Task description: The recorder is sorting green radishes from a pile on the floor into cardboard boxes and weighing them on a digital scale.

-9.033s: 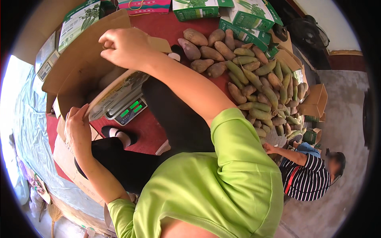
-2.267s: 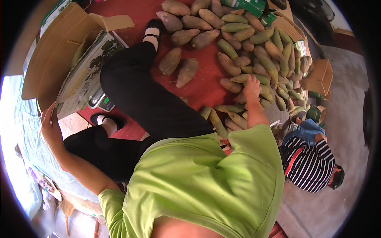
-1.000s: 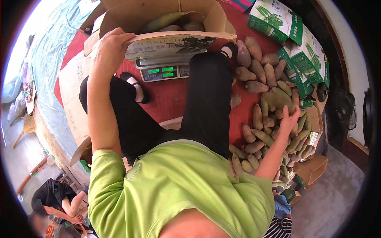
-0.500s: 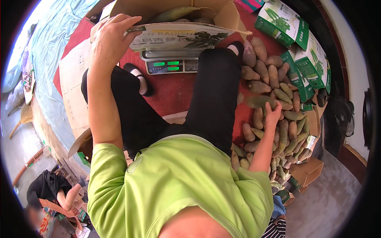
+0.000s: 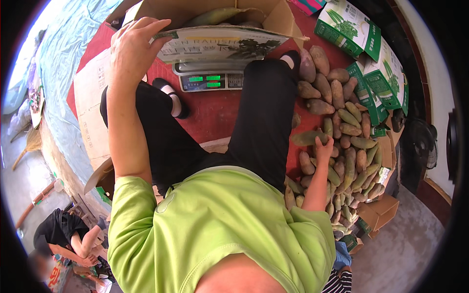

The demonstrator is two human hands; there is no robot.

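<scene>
My right hand [image 5: 323, 148] is closed round the end of a long green radish [image 5: 305, 138], held over the left edge of a heap of radishes [image 5: 350, 166]. My left hand [image 5: 137, 44] grips the front left corner of an open cardboard box [image 5: 222, 46], thumb against the printed front panel and fingers over the top edge. Inside the box lie a large green radish [image 5: 215, 17] and others partly hidden behind the panel. The box stands on a digital scale [image 5: 210, 82] with lit green displays, between my feet.
Green and white cartons [image 5: 383, 83] lie beyond the heap on the right. A flattened cardboard sheet [image 5: 93, 110] and blue plastic sheeting [image 5: 73, 53] are at left. A black fan [image 5: 421, 141] stands far right. Another person [image 5: 61, 232] works at lower left.
My right hand has drawn the green radish left and slightly down, away from the heap. My left hand has barely shifted on the box corner.
</scene>
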